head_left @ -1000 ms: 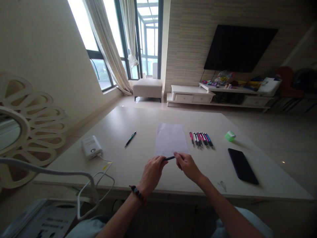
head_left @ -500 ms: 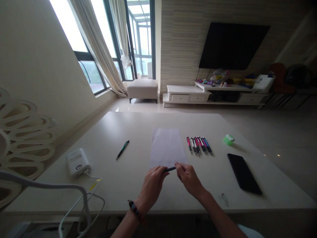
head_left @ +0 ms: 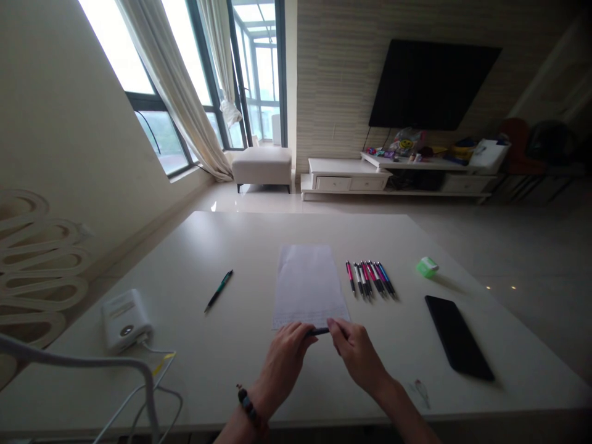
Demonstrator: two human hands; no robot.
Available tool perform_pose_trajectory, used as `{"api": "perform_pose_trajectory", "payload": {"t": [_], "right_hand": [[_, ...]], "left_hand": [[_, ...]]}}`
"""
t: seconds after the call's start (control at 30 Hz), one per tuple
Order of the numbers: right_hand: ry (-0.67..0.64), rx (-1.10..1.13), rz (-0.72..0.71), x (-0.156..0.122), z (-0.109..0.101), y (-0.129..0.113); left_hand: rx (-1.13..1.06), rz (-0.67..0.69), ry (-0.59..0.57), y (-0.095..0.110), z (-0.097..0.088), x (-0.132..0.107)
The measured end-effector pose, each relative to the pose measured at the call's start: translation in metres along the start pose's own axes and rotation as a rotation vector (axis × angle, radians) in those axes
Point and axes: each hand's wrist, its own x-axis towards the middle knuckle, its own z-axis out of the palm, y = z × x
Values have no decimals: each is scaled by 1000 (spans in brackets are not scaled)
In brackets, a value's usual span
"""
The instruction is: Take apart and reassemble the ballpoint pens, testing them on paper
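- My left hand (head_left: 282,357) is curled, its fingertips closed on the left end of a dark pen (head_left: 318,331).
- My right hand (head_left: 358,354) pinches the pen's other end between thumb and forefinger. The other fingers are folded loosely under.
- The dark pen lies crosswise between the two hands, just above the table (head_left: 259,240) at the near edge of the sheet of paper (head_left: 309,283). I cannot tell whether its tip is out.
- The sheet lies flat in front of me. Any marks on it are too faint to make out.
- To the right of the sheet, a row of pens (head_left: 370,279) with pink, blue and white barrels lies side by side, untouched by either hand.
- To the left, well apart from the sheet, a single green pen (head_left: 219,290) lies on its own at a slant.
- As far as things lie, I judge one pen set aside at left, one in hand, and the row at right not yet handled.
- Also on the table are a black phone (head_left: 459,336), a small green object (head_left: 427,266) and a white box (head_left: 124,319) with a cable (head_left: 157,370).
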Motion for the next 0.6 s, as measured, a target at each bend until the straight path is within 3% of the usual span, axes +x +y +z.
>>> {"api": "perform_pose_trajectory", "payload": {"t": [0.37,0.5,0.6], "right_hand": [[-54,-55,-35,-7,2,3],[-81,-76,-96,-10,6,1],[-49,14,-12,-11,13,5]], "left_hand": [[8,28,-51,-4,-2,-5],[3,48,-30,-3,-6,-8],[74,105,35,-4,-9,-11]]}}
